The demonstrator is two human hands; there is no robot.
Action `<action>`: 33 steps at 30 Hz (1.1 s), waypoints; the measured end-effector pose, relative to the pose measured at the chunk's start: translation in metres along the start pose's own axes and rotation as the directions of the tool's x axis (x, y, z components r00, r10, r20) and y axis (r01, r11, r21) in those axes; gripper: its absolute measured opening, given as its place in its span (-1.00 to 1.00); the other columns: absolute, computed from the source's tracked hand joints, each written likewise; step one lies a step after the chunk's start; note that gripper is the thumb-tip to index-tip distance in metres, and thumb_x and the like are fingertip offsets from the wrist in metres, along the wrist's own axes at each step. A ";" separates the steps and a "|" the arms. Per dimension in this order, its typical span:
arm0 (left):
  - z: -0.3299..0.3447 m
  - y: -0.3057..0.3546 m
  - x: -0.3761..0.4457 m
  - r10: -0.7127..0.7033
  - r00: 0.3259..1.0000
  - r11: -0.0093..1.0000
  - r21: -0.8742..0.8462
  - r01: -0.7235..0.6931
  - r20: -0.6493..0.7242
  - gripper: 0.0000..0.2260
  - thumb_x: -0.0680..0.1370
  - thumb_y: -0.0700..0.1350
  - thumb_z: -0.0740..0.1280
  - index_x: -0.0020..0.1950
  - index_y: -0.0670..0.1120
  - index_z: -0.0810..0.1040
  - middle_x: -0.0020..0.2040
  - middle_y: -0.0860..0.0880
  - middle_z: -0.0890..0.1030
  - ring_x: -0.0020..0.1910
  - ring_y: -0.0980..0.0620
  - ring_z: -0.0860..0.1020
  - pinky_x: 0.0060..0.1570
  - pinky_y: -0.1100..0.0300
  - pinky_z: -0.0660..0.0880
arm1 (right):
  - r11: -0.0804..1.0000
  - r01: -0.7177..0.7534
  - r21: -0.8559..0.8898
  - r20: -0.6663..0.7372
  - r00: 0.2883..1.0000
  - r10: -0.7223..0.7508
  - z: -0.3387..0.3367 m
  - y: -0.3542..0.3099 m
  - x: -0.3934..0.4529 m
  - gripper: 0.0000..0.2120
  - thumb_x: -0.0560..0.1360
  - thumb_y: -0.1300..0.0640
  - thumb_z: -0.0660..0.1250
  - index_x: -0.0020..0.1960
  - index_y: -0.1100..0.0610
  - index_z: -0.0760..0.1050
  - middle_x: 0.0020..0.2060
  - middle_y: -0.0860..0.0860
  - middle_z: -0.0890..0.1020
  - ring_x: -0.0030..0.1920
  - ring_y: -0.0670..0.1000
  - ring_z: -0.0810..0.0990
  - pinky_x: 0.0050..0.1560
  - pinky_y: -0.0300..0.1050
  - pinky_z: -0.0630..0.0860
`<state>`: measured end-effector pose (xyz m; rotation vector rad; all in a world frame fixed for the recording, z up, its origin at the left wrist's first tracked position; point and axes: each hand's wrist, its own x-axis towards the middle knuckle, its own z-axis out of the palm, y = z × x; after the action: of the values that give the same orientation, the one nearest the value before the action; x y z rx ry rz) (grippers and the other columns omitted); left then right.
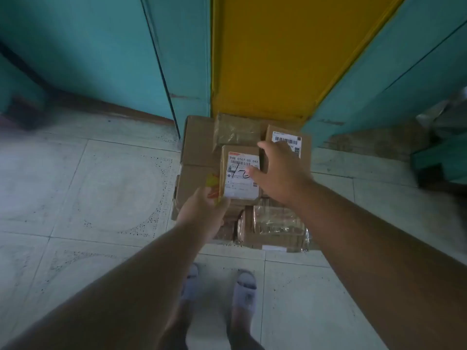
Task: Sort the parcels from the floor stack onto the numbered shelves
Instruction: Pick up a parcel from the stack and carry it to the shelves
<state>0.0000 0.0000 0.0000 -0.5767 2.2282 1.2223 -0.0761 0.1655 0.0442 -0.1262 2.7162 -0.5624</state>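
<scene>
A stack of brown cardboard parcels [197, 147] lies on the tiled floor against a yellow panel. My left hand [202, 210] grips the near left corner of a small labelled parcel [240, 173] with black handwriting on its white label. My right hand [278, 170] reaches over the stack with fingers spread, its thumb touching that label. Beyond its fingertips lies another small parcel with a barcode label [290, 141]. A tape-wrapped parcel [237, 132] lies at the back, and a plastic-wrapped one [278, 226] at the near right.
Teal cabinet walls [101, 59] stand on both sides of the yellow panel [273, 59]. Pale floor tiles [75, 198] spread to the left and near side. My two feet in grey slippers [245, 289] stand just in front of the stack. A teal object [442, 157] sits at right.
</scene>
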 end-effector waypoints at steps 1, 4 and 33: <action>0.004 -0.003 0.006 -0.045 0.999 0.991 -0.122 0.047 0.015 -0.68 0.61 0.09 0.29 0.31 0.00 0.46 -0.07 0.07 0.65 -0.19 0.03 0.70 -0.15 0.00 0.69 | 1.000 -0.003 0.027 0.031 1.000 0.003 0.008 0.003 0.009 -0.35 0.57 -0.16 0.29 0.55 0.04 0.19 0.47 0.11 0.32 0.40 0.16 0.39 0.34 0.14 0.41; 0.015 -0.005 0.020 -0.068 0.997 0.961 -0.266 0.078 0.048 -0.81 0.64 0.02 0.28 0.22 0.05 0.54 -0.06 0.04 0.67 -0.10 0.03 0.70 -0.07 0.02 0.68 | 1.000 -0.023 0.005 0.141 0.990 0.022 0.018 0.006 0.030 -0.37 0.61 -0.08 0.26 0.58 0.08 0.14 0.52 0.11 0.26 0.46 0.17 0.35 0.39 0.11 0.35; 0.012 0.203 -0.278 0.465 0.824 0.882 -0.246 -0.401 0.324 -0.75 0.57 0.04 0.41 0.25 0.16 0.59 0.07 0.17 0.70 0.05 0.08 0.67 0.12 0.01 0.63 | 0.890 -0.267 0.369 -0.542 0.716 0.440 -0.259 0.005 -0.333 -0.56 0.52 0.03 0.41 0.35 0.00 0.39 0.09 -0.14 0.43 -0.01 -0.07 0.57 -0.03 -0.14 0.51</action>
<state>0.0966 0.1431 0.2987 0.1300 1.9885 1.6031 0.1389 0.3177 0.3742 0.7832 3.1002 -0.9754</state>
